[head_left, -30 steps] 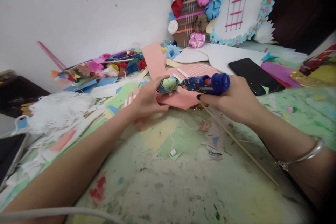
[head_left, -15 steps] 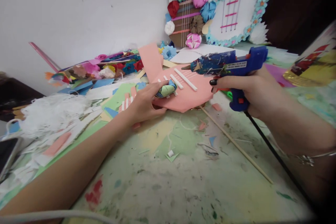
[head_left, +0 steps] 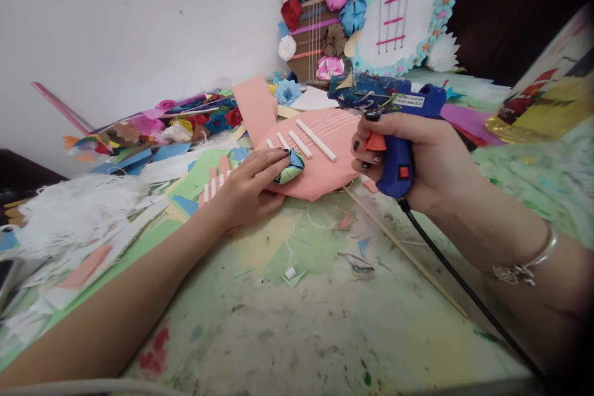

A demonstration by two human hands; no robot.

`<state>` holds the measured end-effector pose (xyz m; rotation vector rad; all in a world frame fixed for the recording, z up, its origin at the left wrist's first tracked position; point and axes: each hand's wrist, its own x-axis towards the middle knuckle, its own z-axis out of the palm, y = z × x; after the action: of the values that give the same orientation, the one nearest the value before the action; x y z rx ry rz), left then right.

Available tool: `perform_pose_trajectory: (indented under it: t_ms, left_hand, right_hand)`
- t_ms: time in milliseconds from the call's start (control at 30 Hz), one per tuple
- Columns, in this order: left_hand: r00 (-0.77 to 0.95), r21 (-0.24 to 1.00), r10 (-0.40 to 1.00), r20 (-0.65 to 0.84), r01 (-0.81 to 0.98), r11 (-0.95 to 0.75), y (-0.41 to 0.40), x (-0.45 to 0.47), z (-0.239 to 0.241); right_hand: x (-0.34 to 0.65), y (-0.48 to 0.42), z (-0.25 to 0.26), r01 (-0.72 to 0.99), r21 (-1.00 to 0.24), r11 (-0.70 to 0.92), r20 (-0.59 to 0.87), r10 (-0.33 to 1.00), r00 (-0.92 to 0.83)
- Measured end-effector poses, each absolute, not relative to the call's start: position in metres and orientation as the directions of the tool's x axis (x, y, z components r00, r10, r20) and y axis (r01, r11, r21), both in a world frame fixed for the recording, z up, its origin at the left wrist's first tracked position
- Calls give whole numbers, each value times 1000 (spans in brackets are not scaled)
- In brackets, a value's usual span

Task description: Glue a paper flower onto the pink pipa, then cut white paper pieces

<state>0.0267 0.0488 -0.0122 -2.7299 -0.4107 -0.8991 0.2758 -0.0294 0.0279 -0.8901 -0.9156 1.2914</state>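
Note:
A pink paper guitar (head_left: 320,182) with white strips and thin strings lies on the table. My left hand (head_left: 248,189) rests at its left side, fingers closed over a green and blue paper flower (head_left: 291,168) against the guitar's surface. My right hand (head_left: 422,154) grips a blue glue gun (head_left: 394,167), with fingers wrapped round its orange trigger (head_left: 375,142). The gun's nozzle points left, above the guitar's far edge and apart from the flower. A wooden stick (head_left: 408,253) runs out from under the guitar's near edge.
Tangled white string (head_left: 78,216) and paper scraps cover the left side. Colourful paper flowers (head_left: 162,120) lie behind. Two decorated paper guitars, one brown (head_left: 304,68) and one white (head_left: 413,18), lean at the back. A yellow container (head_left: 533,99) stands right; the gun's black cord (head_left: 445,272) trails nearby.
The view has shifted slightly right. My left fingers now lie flatter over the flower. My right hand has moved left and its fingers have curled round the trigger; the glue gun has shifted slightly upward.

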Motion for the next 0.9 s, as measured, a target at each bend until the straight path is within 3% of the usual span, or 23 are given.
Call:
perform_pose_trajectory:
  t_ms: [633,900]
  left_hand:
    - [821,-207,106,561,263,-943,47,33,-10]
    - [811,-193,190,553,347,-918,44,29,-14]
  right_hand:
    - [277,-32,30,-441,-896,55,47,998,29]
    - [277,-35,34,-482,-875,38,27,999,28]
